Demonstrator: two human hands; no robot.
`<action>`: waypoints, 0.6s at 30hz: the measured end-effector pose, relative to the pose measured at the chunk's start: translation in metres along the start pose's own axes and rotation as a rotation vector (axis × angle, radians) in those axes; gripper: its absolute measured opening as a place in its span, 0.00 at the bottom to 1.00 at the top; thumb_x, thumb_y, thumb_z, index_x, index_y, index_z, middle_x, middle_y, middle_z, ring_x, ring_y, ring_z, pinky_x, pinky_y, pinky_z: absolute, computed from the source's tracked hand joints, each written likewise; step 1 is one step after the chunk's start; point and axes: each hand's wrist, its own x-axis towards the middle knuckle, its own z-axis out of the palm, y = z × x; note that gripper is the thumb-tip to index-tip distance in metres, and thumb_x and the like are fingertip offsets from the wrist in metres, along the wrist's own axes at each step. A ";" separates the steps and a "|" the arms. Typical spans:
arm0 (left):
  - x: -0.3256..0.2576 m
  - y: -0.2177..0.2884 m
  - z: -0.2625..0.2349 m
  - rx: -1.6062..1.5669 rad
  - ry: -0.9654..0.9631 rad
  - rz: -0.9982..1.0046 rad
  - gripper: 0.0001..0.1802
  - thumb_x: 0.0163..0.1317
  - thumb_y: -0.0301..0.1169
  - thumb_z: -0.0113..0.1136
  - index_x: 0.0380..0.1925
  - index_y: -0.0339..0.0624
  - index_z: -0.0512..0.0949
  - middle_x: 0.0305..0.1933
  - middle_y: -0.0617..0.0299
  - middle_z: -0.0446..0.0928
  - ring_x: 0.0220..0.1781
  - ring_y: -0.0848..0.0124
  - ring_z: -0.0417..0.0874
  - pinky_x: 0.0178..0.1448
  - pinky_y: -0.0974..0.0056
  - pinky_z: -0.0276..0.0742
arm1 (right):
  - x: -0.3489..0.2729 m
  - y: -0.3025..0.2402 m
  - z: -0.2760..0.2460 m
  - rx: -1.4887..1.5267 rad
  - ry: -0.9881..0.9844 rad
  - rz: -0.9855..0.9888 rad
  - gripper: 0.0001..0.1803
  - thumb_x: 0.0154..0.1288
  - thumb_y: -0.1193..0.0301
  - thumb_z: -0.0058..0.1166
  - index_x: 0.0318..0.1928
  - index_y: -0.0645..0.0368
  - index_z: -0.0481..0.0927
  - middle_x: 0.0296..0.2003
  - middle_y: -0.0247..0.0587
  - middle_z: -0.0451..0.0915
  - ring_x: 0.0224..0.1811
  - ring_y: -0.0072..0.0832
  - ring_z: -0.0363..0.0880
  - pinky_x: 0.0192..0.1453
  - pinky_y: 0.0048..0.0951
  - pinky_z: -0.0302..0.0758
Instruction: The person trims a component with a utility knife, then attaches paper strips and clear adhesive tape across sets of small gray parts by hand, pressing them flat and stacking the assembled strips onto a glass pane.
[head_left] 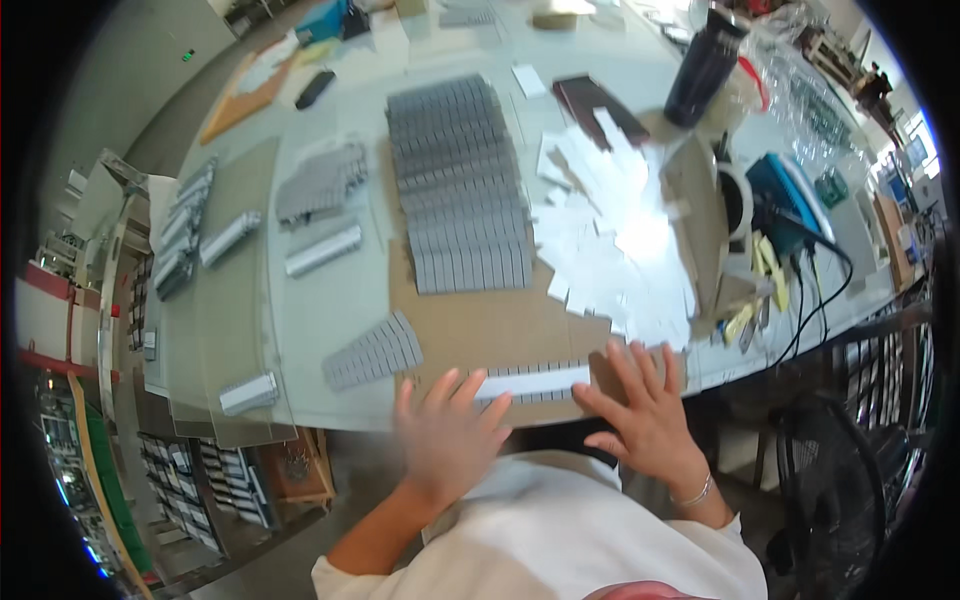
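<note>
**A:** So where've you got your hands right now?

**B:** Both at the near edge of the cardboard sheet [480, 320]. Your left hand [447, 432] is a bit blurry, fingers spread wide and flat, tips touching the left end of the white strip [535, 381] lying over a row of grey parts [530, 369]. Your right hand [645, 405] is flat too, fingers splayed, resting on the cardboard just by the strip's right end. Neither one is gripping anything.

**A:** And the rest of the table [300, 300]?

**B:** Big stack of grey rows [460, 190] up the middle of the cardboard, a loose slanted row [375, 352] just left of your left hand, and a mess of white paper slips [610, 240] to the right. Dark bottle [705, 65] stands far back right, well apart from your hands. Black cables [810, 290] hang off the right edge.
</note>
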 end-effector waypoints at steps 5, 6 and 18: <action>-0.023 -0.016 0.001 0.018 0.104 0.018 0.19 0.55 0.39 0.71 0.49 0.58 0.86 0.64 0.61 0.73 0.71 0.57 0.65 0.74 0.34 0.46 | 0.006 0.006 -0.005 0.140 -0.030 -0.056 0.35 0.69 0.34 0.39 0.67 0.37 0.75 0.75 0.53 0.58 0.77 0.54 0.53 0.79 0.62 0.38; -0.022 -0.019 0.001 0.006 0.106 0.008 0.19 0.55 0.39 0.71 0.49 0.58 0.86 0.64 0.61 0.73 0.70 0.57 0.66 0.74 0.34 0.46 | 0.012 0.010 -0.004 0.206 -0.059 -0.075 0.36 0.69 0.34 0.39 0.67 0.37 0.75 0.75 0.53 0.57 0.77 0.55 0.53 0.79 0.63 0.38; -0.044 0.019 0.017 -1.840 0.149 -1.159 0.18 0.70 0.33 0.61 0.53 0.31 0.77 0.51 0.49 0.82 0.52 0.62 0.85 0.59 0.61 0.81 | 0.047 -0.007 -0.009 0.377 -0.066 -0.278 0.40 0.71 0.34 0.36 0.60 0.55 0.81 0.74 0.56 0.60 0.78 0.60 0.50 0.78 0.62 0.41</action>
